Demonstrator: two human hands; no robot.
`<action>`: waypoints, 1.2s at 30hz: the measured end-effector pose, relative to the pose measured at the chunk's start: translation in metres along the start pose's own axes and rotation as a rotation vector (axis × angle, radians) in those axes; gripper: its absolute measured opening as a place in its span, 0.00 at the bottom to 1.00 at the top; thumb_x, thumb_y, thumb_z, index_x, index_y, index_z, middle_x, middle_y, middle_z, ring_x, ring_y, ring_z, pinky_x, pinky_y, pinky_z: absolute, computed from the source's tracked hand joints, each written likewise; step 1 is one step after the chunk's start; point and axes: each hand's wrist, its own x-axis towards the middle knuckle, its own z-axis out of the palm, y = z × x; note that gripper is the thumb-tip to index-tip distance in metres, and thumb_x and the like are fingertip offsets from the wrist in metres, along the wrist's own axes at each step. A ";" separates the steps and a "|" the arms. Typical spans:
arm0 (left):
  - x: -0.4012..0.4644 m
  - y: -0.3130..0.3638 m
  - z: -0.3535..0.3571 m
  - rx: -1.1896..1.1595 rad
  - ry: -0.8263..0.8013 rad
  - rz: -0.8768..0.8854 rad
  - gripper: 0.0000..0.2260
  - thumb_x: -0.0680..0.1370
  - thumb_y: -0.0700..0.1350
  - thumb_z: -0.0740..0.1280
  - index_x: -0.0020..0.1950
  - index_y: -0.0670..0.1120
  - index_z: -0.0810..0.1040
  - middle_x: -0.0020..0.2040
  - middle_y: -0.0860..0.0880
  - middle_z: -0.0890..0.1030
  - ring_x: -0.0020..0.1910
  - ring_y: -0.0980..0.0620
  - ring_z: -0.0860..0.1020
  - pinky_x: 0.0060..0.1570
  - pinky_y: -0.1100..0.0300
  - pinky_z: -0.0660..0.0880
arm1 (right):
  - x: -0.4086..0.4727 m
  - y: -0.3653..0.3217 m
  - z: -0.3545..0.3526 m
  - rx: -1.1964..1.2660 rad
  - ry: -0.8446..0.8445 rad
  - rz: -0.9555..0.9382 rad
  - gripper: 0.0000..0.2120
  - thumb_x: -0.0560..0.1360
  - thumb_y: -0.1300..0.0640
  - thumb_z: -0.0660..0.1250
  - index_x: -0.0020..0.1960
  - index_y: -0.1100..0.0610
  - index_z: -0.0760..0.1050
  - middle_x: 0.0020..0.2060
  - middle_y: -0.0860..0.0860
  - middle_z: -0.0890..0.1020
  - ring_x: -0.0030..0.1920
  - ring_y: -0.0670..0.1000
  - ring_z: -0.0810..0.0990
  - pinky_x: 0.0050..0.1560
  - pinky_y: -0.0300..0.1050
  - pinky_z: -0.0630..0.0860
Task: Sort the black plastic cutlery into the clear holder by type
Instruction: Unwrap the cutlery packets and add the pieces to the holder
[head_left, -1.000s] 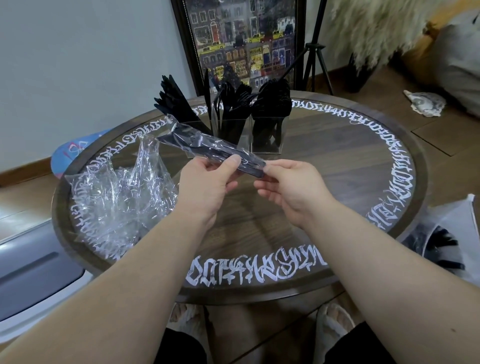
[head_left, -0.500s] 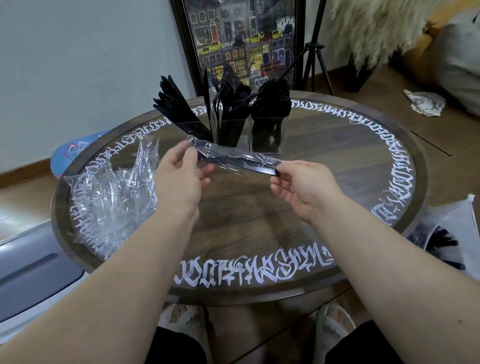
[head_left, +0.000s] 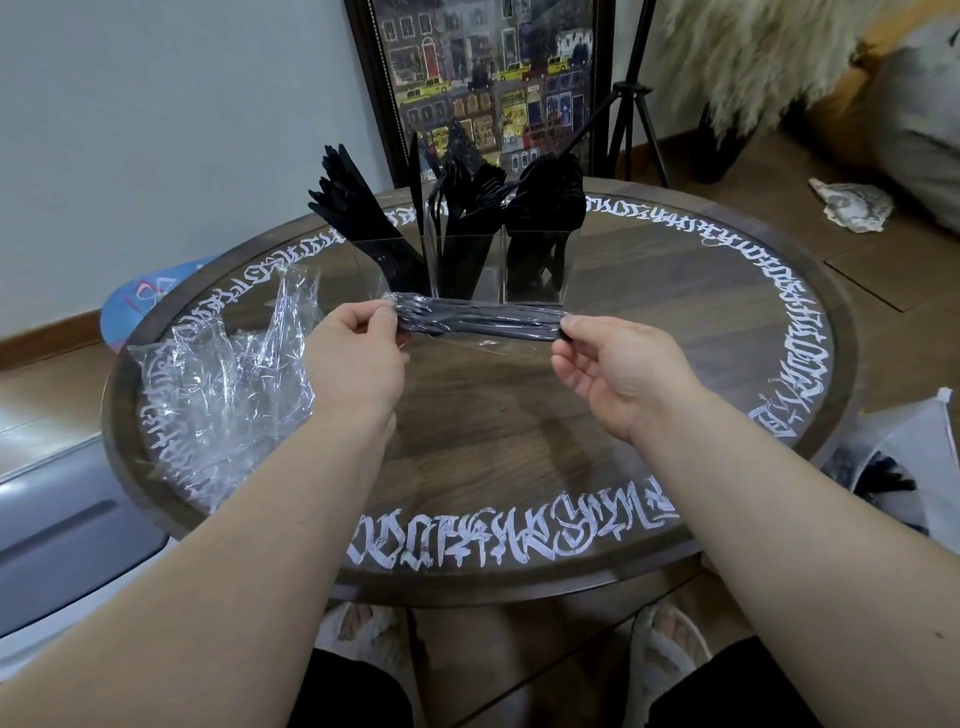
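Head view: left hand (head_left: 358, 358) and right hand (head_left: 618, 364) each pinch an end of the wrapped cutlery pack (head_left: 478, 323), held level just before the clear holder (head_left: 467, 270) — a hard tug might spill loose pieces.

We see bare brown wood across the centre and right of the round lettered table (head_left: 675, 332), open for a hand to pass. At centre top, the clear three-compartment holder (head_left: 530, 270), bristling with upright black plastic cutlery (head_left: 545, 202), blocks the far side. At left, a heap of crumpled clear plastic wrappers (head_left: 223, 384) covers the tabletop.
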 end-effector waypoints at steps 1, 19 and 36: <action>0.000 0.000 0.000 -0.007 -0.001 -0.001 0.09 0.79 0.40 0.64 0.40 0.49 0.76 0.38 0.51 0.77 0.34 0.59 0.75 0.30 0.68 0.73 | 0.000 -0.001 0.000 0.006 -0.002 0.001 0.05 0.75 0.67 0.67 0.41 0.62 0.75 0.30 0.54 0.78 0.28 0.46 0.77 0.29 0.36 0.77; 0.003 0.001 0.002 -0.048 -0.015 -0.039 0.10 0.79 0.41 0.63 0.39 0.50 0.76 0.41 0.51 0.78 0.37 0.55 0.74 0.30 0.65 0.70 | 0.000 -0.004 -0.002 0.032 0.037 -0.030 0.04 0.73 0.66 0.70 0.41 0.62 0.76 0.30 0.53 0.77 0.26 0.44 0.76 0.27 0.35 0.75; 0.007 0.002 -0.006 -0.008 -0.102 -0.027 0.09 0.77 0.42 0.67 0.37 0.49 0.77 0.29 0.53 0.75 0.29 0.59 0.71 0.33 0.65 0.67 | 0.003 -0.012 -0.007 0.034 0.100 -0.077 0.05 0.74 0.67 0.68 0.39 0.62 0.76 0.31 0.54 0.77 0.25 0.44 0.76 0.28 0.35 0.76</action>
